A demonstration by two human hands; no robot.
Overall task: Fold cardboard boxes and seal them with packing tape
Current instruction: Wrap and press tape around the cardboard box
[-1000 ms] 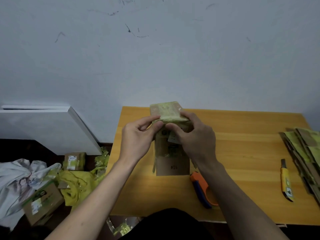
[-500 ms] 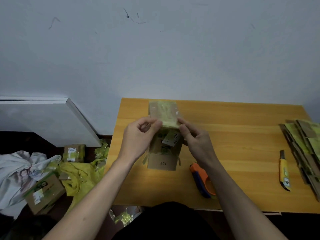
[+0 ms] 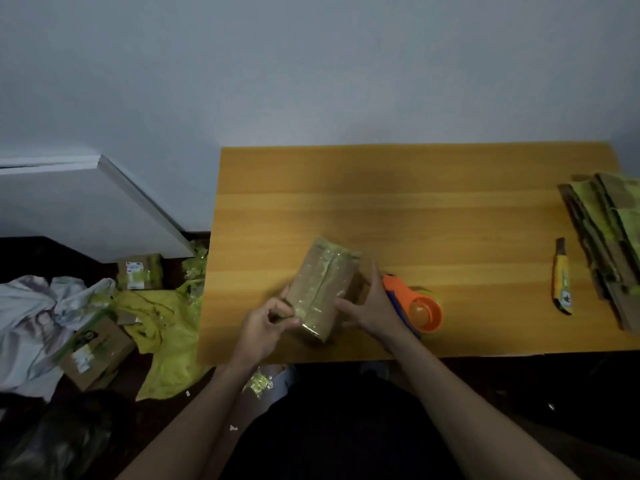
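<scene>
Fingers (image 3: 277,308) of both hands clamp box (image 3: 320,289); tape dispenser (image 3: 420,311) beside right hand (image 3: 372,308).

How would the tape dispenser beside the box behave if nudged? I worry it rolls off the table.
The tape dispenser probably slides rather than rolls: it lies on its side on the table, handle out. It looks like light plastic, so the right hand could easily shove it.

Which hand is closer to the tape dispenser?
Right. The right hand lies against the tape dispenser, overlapping it; the left hand is across the box.
</scene>
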